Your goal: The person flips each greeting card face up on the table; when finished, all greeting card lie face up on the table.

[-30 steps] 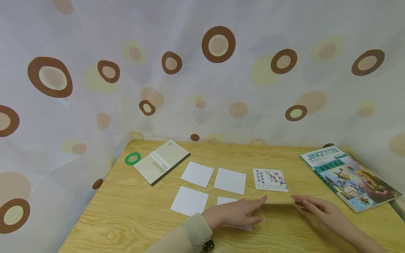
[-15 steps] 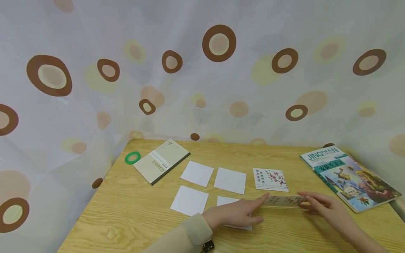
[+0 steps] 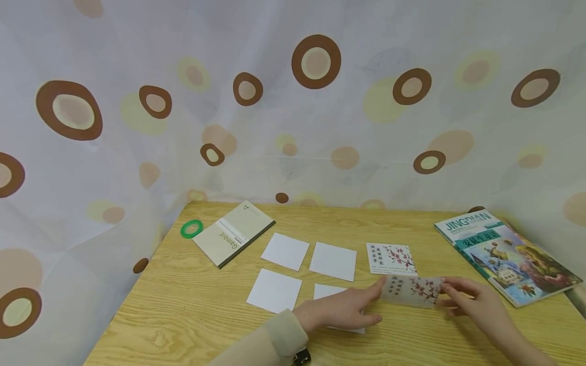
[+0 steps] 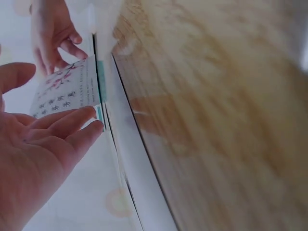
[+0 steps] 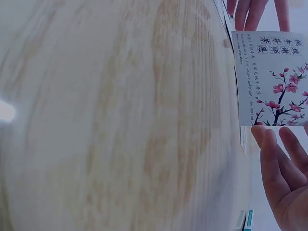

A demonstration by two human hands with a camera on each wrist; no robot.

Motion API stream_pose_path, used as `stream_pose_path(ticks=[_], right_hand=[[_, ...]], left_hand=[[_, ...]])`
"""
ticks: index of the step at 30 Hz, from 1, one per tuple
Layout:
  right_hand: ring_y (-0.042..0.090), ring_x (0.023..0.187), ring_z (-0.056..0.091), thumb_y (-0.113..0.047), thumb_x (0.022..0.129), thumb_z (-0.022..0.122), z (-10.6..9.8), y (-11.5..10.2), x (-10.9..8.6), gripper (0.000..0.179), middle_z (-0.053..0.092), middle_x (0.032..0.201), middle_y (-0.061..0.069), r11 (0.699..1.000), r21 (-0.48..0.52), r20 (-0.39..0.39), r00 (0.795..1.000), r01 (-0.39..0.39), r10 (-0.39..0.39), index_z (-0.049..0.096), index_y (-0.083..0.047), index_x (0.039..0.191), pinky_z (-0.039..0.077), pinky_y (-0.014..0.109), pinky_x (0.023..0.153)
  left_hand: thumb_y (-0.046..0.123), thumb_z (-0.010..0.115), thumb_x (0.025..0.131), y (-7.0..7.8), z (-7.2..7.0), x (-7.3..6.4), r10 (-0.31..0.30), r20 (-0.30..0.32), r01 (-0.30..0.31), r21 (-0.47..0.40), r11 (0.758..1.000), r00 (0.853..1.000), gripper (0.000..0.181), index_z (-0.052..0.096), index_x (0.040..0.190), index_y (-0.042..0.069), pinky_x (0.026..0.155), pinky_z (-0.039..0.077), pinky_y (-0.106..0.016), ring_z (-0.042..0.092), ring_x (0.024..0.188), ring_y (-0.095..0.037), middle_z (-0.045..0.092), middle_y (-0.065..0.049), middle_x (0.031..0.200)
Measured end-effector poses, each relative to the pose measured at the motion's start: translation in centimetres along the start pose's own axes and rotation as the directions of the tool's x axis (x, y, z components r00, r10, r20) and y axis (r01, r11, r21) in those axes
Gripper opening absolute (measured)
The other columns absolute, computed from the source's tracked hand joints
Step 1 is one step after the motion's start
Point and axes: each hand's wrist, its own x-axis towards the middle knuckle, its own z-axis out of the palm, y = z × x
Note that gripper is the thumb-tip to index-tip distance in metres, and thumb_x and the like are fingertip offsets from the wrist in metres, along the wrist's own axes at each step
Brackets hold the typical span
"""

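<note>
In the head view a white card (image 3: 412,291), printed with pink blossom branches and characters, is tilted up off the table between both hands. My right hand (image 3: 473,300) holds its right edge between thumb and fingers. My left hand (image 3: 341,308), fingers extended, touches the card's left edge with its fingertips; the left wrist view shows the thumb (image 4: 17,76) standing away from it. The right wrist view has the card's printed face (image 5: 272,79) in sight. Under the left hand lies a plain white card (image 3: 326,291), partly covered. A matching printed card (image 3: 391,260) lies flat just behind.
Three more plain white cards, a back-left card (image 3: 285,251), a back-middle card (image 3: 332,262) and a front-left card (image 3: 274,290), lie on the wooden table (image 3: 183,315). Further left are a notebook (image 3: 234,234) and a green ring (image 3: 192,229). A magazine (image 3: 505,259) lies right.
The card between the hands has tipped from nearly edge-on so that its printed face now shows. The right hand has shifted slightly rightward; the left hand has stayed nearly still.
</note>
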Motion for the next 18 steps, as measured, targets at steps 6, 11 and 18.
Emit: stream_pose_path(ticks=[6, 11, 18], right_hand=[[0.016, 0.069, 0.074, -0.014, 0.097, 0.064, 0.9, -0.2, -0.2, 0.039, 0.069, 0.085, -0.020, 0.996, -0.076, -0.063, 0.996, 0.052, -0.057, 0.057, 0.015, 0.123, 0.061, 0.033, 0.059], [0.016, 0.068, 0.073, -0.015, 0.098, 0.063, 1.1, -0.6, -0.3, 0.042, 0.072, 0.085, -0.001, 0.992, -0.127, -0.069, 0.998, -0.009, 0.000, 0.054, 0.014, 0.127, 0.060, 0.031, 0.060], [0.017, 0.066, 0.072, -0.010, 0.098, 0.062, 1.5, -0.8, -0.1, 0.040, 0.072, 0.087, 0.010, 0.986, -0.163, -0.054, 0.998, -0.042, 0.033, 0.053, 0.014, 0.129, 0.060, 0.031, 0.059]], left_hand=[[0.028, 0.048, 0.104, 0.2, 0.0, 0.2, 0.009, -0.022, -0.010, -0.057, 0.998, 1.000, 0.077, -0.001, 0.160, 0.011, 0.110, 0.033, -0.014, 0.042, 0.138, -0.006, 0.037, -0.002, 0.157], [0.028, 0.051, 0.103, 0.2, 0.2, 0.2, -0.020, -0.040, 0.018, -0.043, 0.999, 0.999, 0.076, 0.003, 0.160, 0.011, 0.102, 0.040, -0.012, 0.053, 0.126, -0.003, 0.040, -0.001, 0.155], [0.025, 0.058, 0.100, 0.3, 0.4, 0.4, -0.036, -0.060, 0.033, -0.059, 0.998, 0.998, 0.080, 0.007, 0.159, 0.007, 0.088, 0.044, -0.006, 0.054, 0.104, 0.007, 0.045, 0.000, 0.137]])
